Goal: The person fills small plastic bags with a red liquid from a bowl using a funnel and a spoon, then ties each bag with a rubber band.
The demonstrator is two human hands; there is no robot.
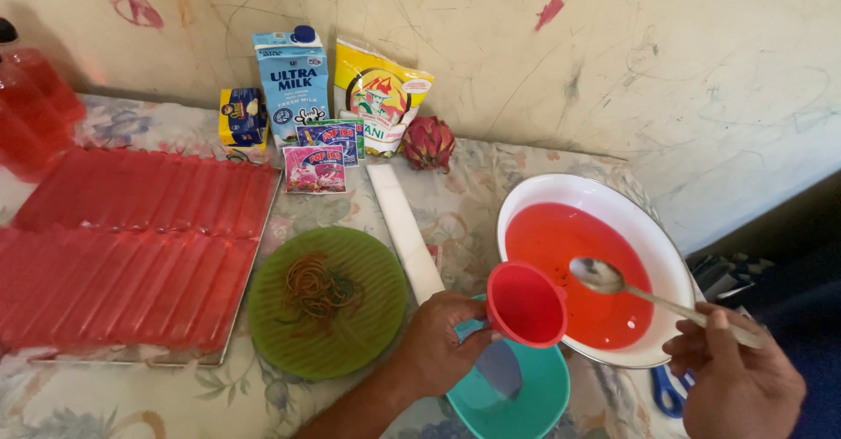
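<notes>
At the far left of the bench [105, 400], which wears a flowered cloth, stand bottles of red liquid [31, 97]. Beside them lies a tray [131, 246] packed with rows of long, slim bags filled with red liquid. Against the far wall stand a small yellow and blue box [243, 116], a blue milk carton [293, 80], a yellow and white pouch [381, 102], a few small sachets [320, 159] and a pink dragon fruit [427, 143]. Near the middle sits a green ribbed plate [326, 303] bearing a tangle of rubber bands [317, 288], and just right of it lies a long white roll [405, 233].

The left hand [438, 343] is closed on a red plastic funnel [526, 305], wide-mouthed and tilted, together with a thin clear bag [498, 367] hanging below it. Both are held over a teal bowl [526, 400] at the near edge, just left of a wide white basin [604, 268]. The basin holds bright red liquid with dark specks.

The right hand [736, 378] grips the handle of a metal spoon [604, 274], whose bowl hangs over the red liquid. Blue-handled scissors [667, 391] lie under this hand.
</notes>
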